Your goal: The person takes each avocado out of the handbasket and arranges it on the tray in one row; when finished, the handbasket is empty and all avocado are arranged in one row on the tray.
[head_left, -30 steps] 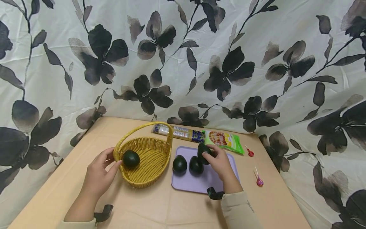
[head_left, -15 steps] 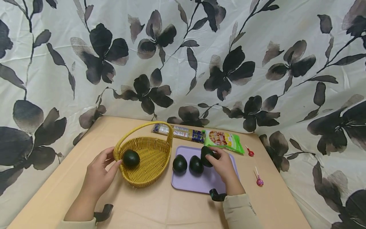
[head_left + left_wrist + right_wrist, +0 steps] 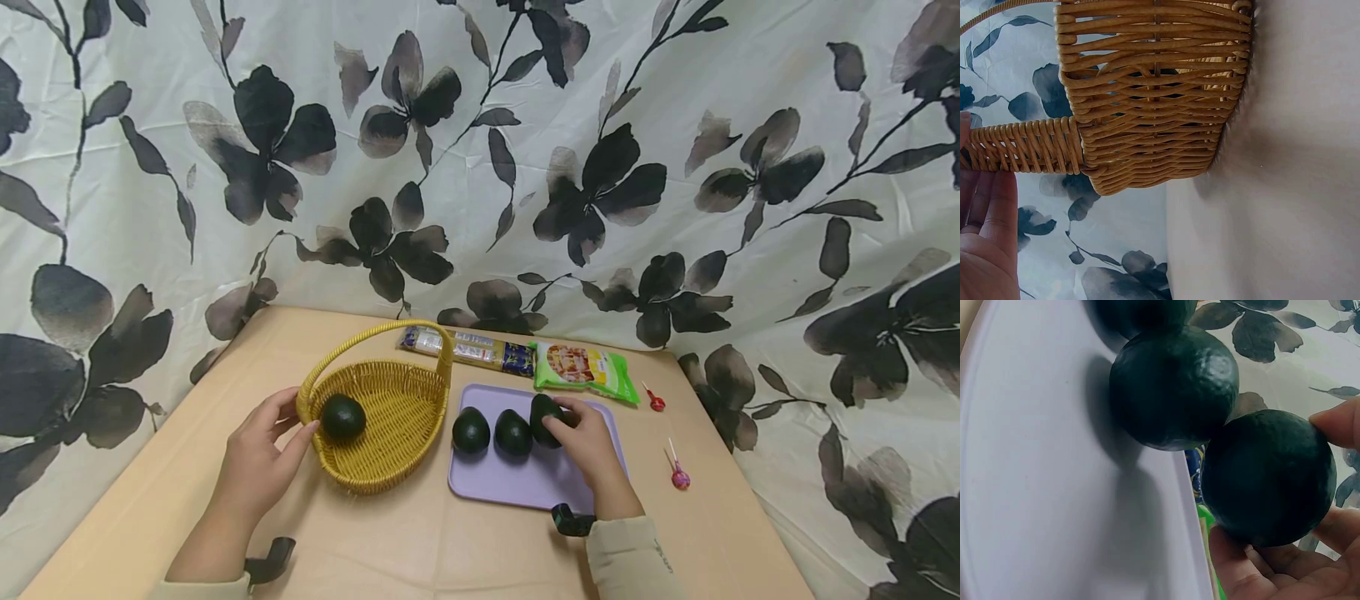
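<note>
My right hand (image 3: pixel 591 442) grips a dark green avocado (image 3: pixel 546 419) over the right part of the lilac tray (image 3: pixel 510 490). In the right wrist view, thumb and fingers wrap this avocado (image 3: pixel 1269 478) from the side. Two more avocados, a middle one (image 3: pixel 513 433) and a left one (image 3: pixel 471 430), rest on the tray in a row beside it. My left hand (image 3: pixel 258 454) pinches the handle of the yellow wicker basket (image 3: pixel 405 408) at its left side. Inside the basket lies another avocado (image 3: pixel 343 417). The left wrist view shows fingers at the woven handle (image 3: pixel 1029 147).
Behind the tray lie a long gold and blue packet (image 3: pixel 472 348) and a green snack bag (image 3: pixel 585 371). To the right are a red lollipop (image 3: pixel 656 401) and a pink lollipop (image 3: pixel 679 477). A floral cloth (image 3: pixel 480 167) hangs at the table's back.
My right hand has moved the avocado slightly right and then down toward the tray, beside the middle avocado. The left hand and the basket stay where they were.
</note>
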### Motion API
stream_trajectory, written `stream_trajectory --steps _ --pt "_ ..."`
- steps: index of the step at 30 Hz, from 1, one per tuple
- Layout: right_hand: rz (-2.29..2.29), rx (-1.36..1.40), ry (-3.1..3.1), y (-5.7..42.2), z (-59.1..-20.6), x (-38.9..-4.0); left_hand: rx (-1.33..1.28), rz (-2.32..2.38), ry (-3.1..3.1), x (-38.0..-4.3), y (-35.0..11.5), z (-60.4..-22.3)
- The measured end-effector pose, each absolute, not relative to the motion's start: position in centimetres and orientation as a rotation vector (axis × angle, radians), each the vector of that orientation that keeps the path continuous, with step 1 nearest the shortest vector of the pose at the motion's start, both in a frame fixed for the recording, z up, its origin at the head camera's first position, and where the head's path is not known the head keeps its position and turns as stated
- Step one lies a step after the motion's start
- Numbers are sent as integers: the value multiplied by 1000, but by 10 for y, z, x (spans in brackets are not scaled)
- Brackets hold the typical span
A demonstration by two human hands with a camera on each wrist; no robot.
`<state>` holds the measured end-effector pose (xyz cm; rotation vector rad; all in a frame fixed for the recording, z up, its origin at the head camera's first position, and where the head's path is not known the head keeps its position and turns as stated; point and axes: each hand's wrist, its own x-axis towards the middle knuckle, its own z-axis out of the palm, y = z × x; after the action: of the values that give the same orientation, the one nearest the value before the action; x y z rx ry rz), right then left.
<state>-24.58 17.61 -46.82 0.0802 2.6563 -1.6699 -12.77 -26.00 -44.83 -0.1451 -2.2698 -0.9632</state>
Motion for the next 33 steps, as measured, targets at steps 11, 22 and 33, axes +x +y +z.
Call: stream_trajectory --steps 11,22,33 --pt "-1647 96 2663 176 -480 -245 -134 -960 -2279 -128 -260 -448" --pt "-1543 124 2739 176 -489 -242 -138 -964 -2282 -128 -260 -448" --pt "-1460 96 2780 178 -495 -239 -119 -969 -2295 -128 -260 -447"
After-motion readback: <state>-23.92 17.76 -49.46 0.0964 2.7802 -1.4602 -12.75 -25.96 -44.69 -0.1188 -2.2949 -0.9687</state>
